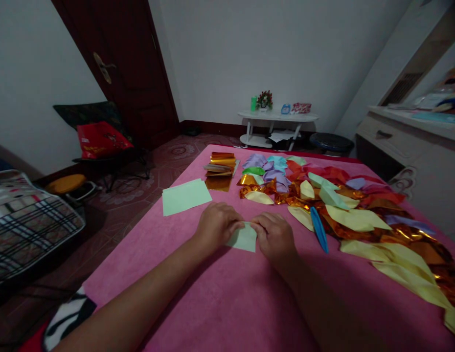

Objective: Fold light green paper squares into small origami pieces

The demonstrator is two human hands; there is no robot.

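Note:
A small pale green paper sheet lies on the pink table cover, partly folded. My left hand presses down on its left edge with fingers curled together. Pinched on the sheet's upper right corner is my right hand, fingers closed. Both hands meet over the paper's top edge, which they hide.
A stack of pale green sheets lies to the left. Gold foil sheets sit farther back. Several folded paper boats in yellow, gold, purple, red and blue cover the right side. A white side table stands by the far wall.

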